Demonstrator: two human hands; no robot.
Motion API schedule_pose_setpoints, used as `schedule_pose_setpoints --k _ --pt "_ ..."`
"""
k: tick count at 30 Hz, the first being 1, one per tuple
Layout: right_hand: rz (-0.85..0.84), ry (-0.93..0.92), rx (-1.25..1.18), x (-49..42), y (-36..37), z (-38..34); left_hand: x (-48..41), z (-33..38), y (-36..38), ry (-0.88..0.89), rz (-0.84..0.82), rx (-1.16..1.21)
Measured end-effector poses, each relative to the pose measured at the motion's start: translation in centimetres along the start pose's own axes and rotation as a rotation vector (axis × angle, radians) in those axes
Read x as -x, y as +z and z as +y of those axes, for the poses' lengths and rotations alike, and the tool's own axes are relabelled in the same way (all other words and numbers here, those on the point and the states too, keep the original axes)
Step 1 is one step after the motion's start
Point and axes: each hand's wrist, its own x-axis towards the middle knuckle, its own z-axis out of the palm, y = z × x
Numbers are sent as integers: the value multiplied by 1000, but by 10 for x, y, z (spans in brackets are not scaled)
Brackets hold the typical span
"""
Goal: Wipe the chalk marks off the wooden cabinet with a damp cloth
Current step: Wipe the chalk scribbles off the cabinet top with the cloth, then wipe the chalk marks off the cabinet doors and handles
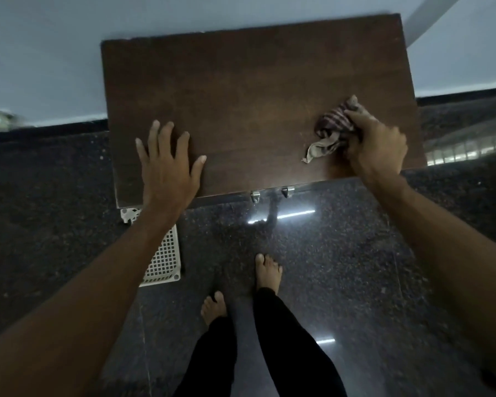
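This looks like a room in a home. A dark wooden cabinet stands with its back against a plain pale painted wall, on a polished dark speckled stone floor that mirrors ceiling lights. In front of the cabinet a person's bare feet stand on the stone, and a white perforated plastic tray lies by its front left corner.

Dark wooden cabinet top, striped cloth lying near its right edge
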Motion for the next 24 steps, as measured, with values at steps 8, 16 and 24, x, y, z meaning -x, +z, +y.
schedule_pose_setpoints --k 8,16,24 --pt "165 15 -52 -4 9 -22 -7 -12 10 173 357 76" --pt "-49 -80 -13 24 36 -81 77 0 39 -156 105 300" --pt "222 -457 -262 104 53 -133 161 21 106 -423 -517 309"
